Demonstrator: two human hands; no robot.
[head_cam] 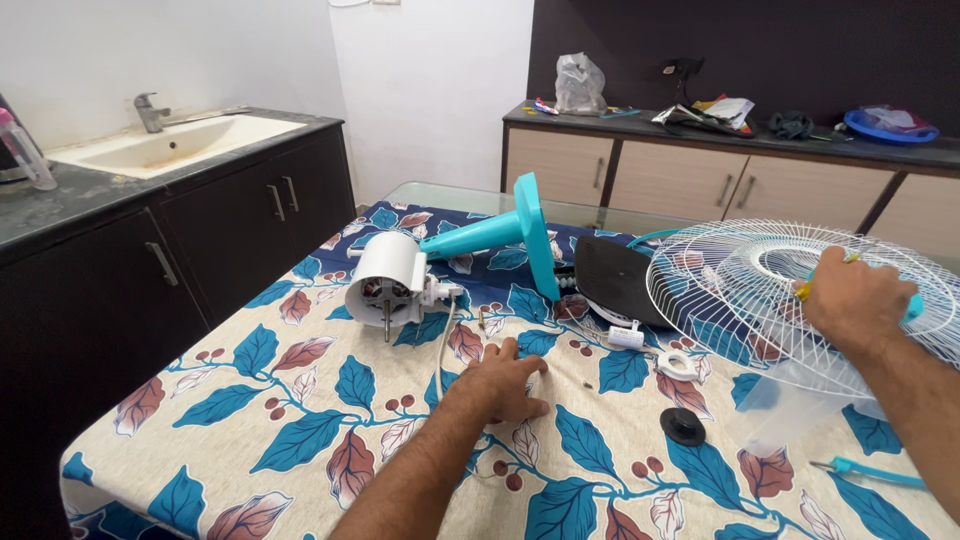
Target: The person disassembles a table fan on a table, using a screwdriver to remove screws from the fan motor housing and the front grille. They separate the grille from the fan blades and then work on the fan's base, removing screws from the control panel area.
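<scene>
Right hand (852, 296) clenched on white wire fan guard (740, 290) near table's right edge; left hand (505, 380) flat, released, on leaf-print tablecloth (290, 420) mid-table, beside white cord (441, 345). Fan dismantled: white motor housing (388, 278) with teal stand (500, 235) lying toward far edge, black round knob (683, 426) loose. Nothing reassembled yet.

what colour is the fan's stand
Teal, the fan stand lying on the table, seen in the head view.
</scene>
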